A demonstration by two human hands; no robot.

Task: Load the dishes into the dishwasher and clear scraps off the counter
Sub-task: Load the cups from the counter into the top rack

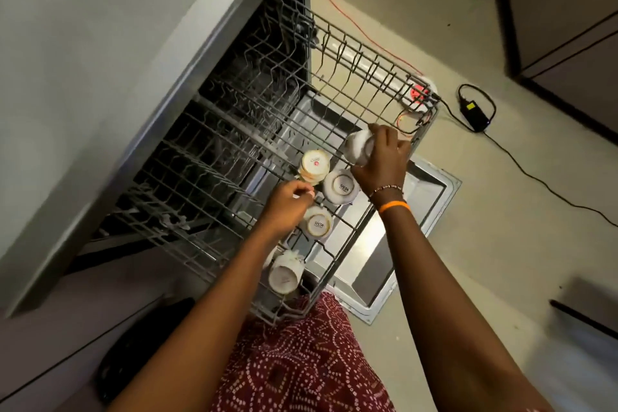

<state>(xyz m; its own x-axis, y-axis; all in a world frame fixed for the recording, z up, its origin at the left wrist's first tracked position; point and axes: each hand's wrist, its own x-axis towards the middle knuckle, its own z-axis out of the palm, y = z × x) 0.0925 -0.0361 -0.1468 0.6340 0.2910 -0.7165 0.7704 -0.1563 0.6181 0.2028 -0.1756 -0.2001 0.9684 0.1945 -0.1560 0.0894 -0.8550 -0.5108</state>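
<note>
Right hand [381, 164] gripping white cup [357, 147] over upper rack [354, 234], left hand [287, 207] pinching inverted cup [316, 224], three cups racked alongside

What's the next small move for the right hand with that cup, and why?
Probably lower the cup mouth-down onto the free tines at the far end of the upper rack. The right hand grips it just above the wire, beyond four upturned cups already set in a line along that side. The left hand pinches at the cream cup, seemingly steadying it.
</note>
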